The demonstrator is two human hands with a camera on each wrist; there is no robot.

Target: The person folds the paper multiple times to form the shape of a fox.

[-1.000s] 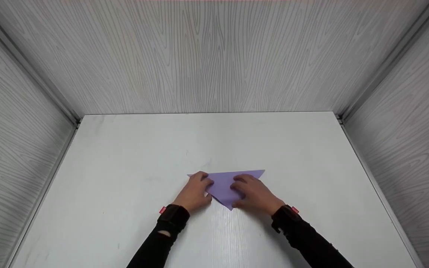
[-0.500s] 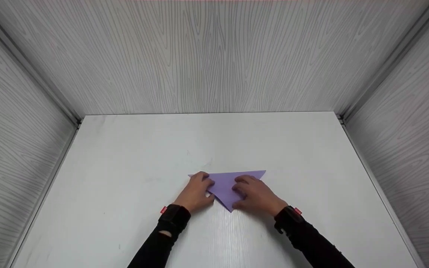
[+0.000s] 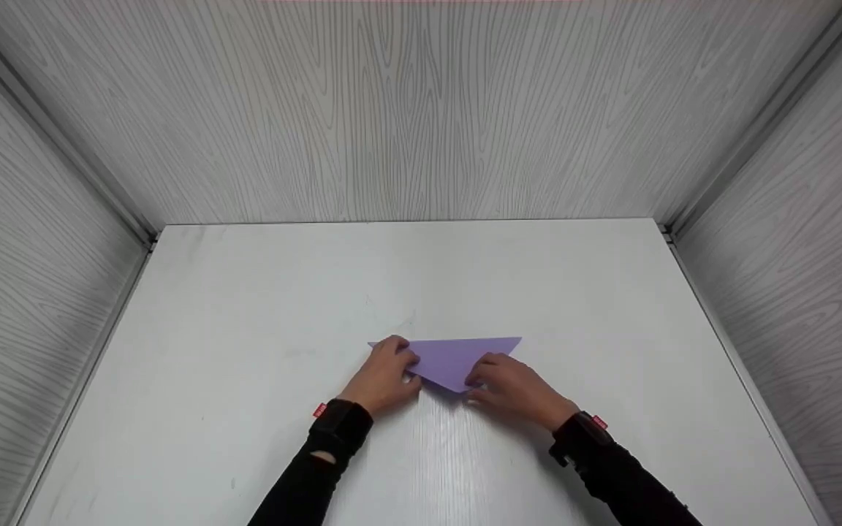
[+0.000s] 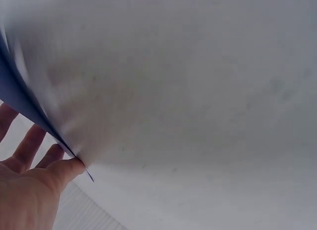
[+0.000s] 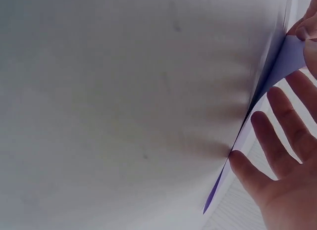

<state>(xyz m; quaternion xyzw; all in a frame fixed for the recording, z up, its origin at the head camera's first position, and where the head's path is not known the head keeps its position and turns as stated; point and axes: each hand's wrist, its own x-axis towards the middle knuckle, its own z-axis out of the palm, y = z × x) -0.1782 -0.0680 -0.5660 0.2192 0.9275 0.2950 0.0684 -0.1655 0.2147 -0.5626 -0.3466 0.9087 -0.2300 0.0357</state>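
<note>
- A wood-grain side panel (image 3: 33, 292), pale grey with wavy streaks, stands along the left edge of a smooth white bench (image 3: 209, 314) marked by faint scuffs.
- A person's left arm, in a black sleeve (image 3: 293, 489), wears a black wristband (image 3: 340, 427) with a small red tab (image 3: 320, 410).
- The left hand (image 3: 383, 376) lies on the left part of the paper, fingers bent and tips on its surface, thumb at the near side; whether it clamps the sheet cannot be told.
- A sheet of purple paper (image 3: 443, 359), matte and thin, forms a broad triangle midway between the bench's left and right edges, well apart from the rear edge. Its long straight side faces the rear edge; its blunt point faces the near side.
- A grained rear panel (image 3: 414, 109) rises from the bench's rear edge.
- The right hand (image 3: 520, 391), apart from the left, pinches the paper beside its near point, curled fingers above and thumb at the border.
- A matching right wristband (image 3: 580, 442) meets a black right sleeve (image 3: 633, 489).
- Another streaked panel (image 3: 794, 234) lines the bench's right edge.
</note>
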